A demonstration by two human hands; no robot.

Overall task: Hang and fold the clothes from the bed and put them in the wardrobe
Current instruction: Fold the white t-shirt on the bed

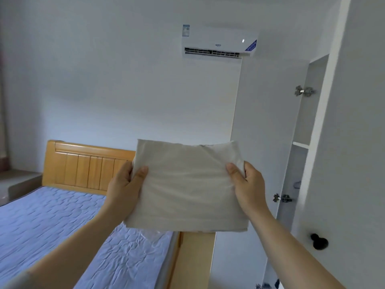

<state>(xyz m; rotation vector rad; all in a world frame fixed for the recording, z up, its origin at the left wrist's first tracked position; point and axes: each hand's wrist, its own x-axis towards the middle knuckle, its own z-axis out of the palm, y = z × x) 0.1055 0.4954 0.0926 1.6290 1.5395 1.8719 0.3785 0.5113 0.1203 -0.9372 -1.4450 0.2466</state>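
Folded cloth, pale beige and squared into a flat rectangle, is held up in the air just to the left of the wardrobe, in front of the lower part of its open door. It does not touch the wardrobe.

Head view: the left hand grips the edge of the cloth farther from the wardrobe, its thumb pressed on the near face and its fingers hidden behind the fabric. The right hand grips the edge nearer the wardrobe in the same way, with its thumb on the front and the fingers curled round behind. Both forearms reach up from the bottom of the frame, bare to where the picture ends. The cloth hangs flat between the two hands, with its upper edge a little uneven where the layers meet.

The wardrobe is white. Its open door stands swung out to the left, joined by two metal hinges, an upper one and a lower one. In the narrow gap behind the door a white shelf shows inside. A black round knob sits low on the wardrobe's front panel.

Left of the wardrobe, and lower, lies a bed with a blue quilted mattress and a light wooden headboard against the wall. Above the wardrobe door's top edge and slightly left, a white air conditioner hangs high on the wall.
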